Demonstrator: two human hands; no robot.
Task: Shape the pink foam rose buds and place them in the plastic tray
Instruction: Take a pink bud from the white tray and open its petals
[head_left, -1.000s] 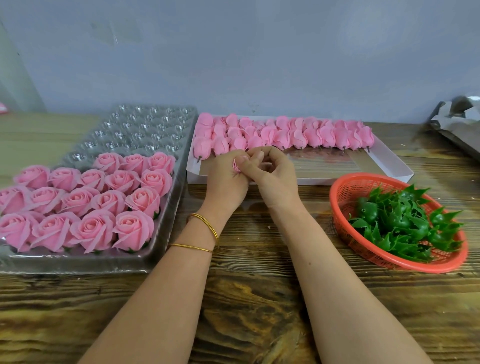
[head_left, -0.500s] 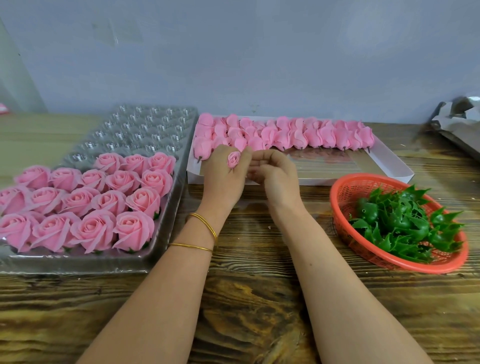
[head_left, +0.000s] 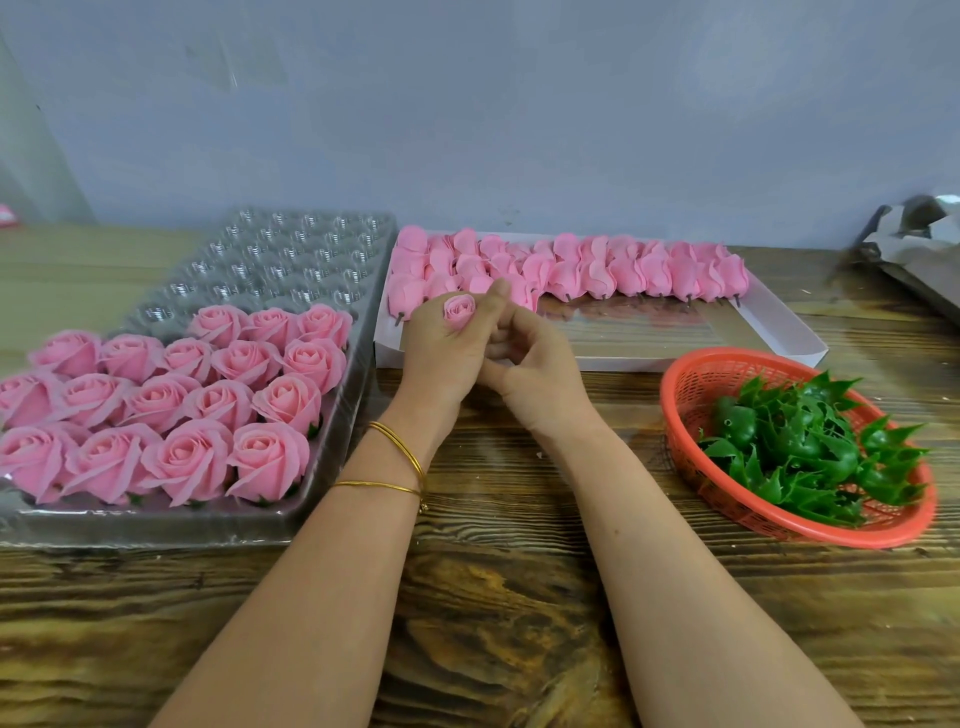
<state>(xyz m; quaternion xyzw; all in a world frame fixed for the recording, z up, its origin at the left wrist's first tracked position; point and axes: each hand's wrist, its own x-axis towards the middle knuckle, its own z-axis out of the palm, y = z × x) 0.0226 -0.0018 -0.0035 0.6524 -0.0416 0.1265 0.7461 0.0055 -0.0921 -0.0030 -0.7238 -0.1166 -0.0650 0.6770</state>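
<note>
Okay, so on your brown wood-grain table the clear plastic cell tray sits on your left. Its near half is packed with opened pink foam roses and the far cells are bare. Just right of it is the shallow white cardboard box with rows of closed pink foam buds, then the red mesh plastic basket of green plastic calyxes.

My guess at what bites you: squeeze too hard and the foam petals crease or tear, or you nudge the seated roses reaching over.

Your left hand is curled round one small pink foam rose bud, face up over the box's near edge. Your right hand has its fingers curled against the left, and I can't tell whether they pinch anything.
</note>
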